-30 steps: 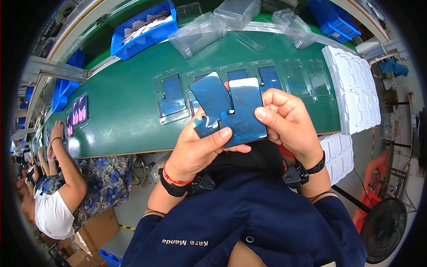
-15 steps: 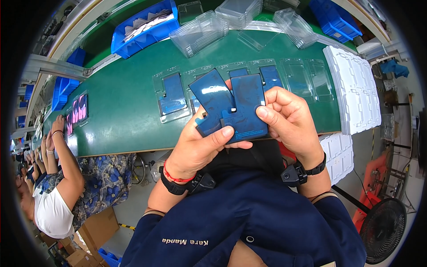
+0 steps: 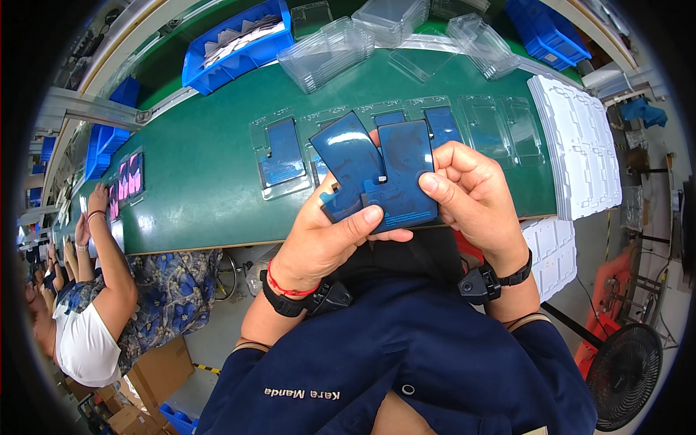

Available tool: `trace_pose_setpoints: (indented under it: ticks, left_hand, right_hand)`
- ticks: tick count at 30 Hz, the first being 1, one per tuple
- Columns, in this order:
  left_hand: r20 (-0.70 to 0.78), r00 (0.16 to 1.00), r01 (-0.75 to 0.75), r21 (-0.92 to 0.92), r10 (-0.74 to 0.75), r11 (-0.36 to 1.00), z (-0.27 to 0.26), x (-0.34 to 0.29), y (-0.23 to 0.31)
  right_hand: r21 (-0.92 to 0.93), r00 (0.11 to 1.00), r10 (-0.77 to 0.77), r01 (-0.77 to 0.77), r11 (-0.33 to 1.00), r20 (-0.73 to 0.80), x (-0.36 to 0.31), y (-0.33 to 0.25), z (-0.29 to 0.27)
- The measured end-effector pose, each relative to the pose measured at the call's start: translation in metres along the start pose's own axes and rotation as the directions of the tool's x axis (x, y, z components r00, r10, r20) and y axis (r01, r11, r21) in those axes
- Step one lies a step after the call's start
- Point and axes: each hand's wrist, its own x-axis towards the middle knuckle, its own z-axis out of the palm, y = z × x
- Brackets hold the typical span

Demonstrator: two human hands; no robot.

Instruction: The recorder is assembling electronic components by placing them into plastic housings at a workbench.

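Over the near edge of the green desk [image 3: 196,181], this person's left hand [image 3: 326,239] and right hand [image 3: 467,185] hold two dark-blue flat pieces [image 3: 407,163], fanned and overlapping. Clear trays [image 3: 483,134] lie on the desk, white trays [image 3: 580,152] are stacked at its right end, a blue bin [image 3: 250,71] beyond.

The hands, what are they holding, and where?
Two blue pieces: left hand holds both near the bottom, right hand pinches the right piece by its right edge.
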Motion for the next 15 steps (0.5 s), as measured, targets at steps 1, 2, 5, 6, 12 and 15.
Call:
trace_pose_setpoints:
  ticks: [1, 2, 5, 6, 12, 15]
  left_hand:
    - [-0.010, 1.000, -0.006, 0.021, 0.006, 1.000, 0.000, 0.000, 0.000]
    - [-0.020, 1.000, -0.012, 0.042, 0.013, 0.999, 0.001, 0.000, 0.000]
    - [-0.033, 0.997, -0.070, 0.093, 0.074, 0.993, 0.006, 0.001, -0.002]
    - [-0.026, 0.996, -0.078, 0.090, 0.080, 0.993, 0.005, 0.000, -0.002]
    - [-0.086, 0.988, -0.117, 0.096, 0.125, 0.988, -0.004, 0.001, -0.001]
    - [-0.089, 0.987, -0.124, 0.103, 0.134, 0.987, -0.011, -0.002, -0.001]
  right_hand:
    - [-0.012, 1.000, 0.000, 0.000, 1.000, -0.003, 0.000, 0.001, 0.000]
    - [-0.014, 1.000, -0.001, 0.001, 1.000, -0.003, -0.001, 0.002, -0.001]
    - [-0.052, 0.998, 0.059, -0.060, 0.997, -0.022, 0.000, 0.004, 0.000]
    - [0.179, 0.998, 0.053, -0.046, 0.983, -0.037, 0.002, 0.012, 0.003]
    - [0.913, 0.942, -0.233, -0.138, 0.384, 0.240, 0.016, 0.051, -0.007]
    - [0.926, 0.945, -0.211, -0.171, 0.336, 0.251, 0.017, 0.049, -0.006]
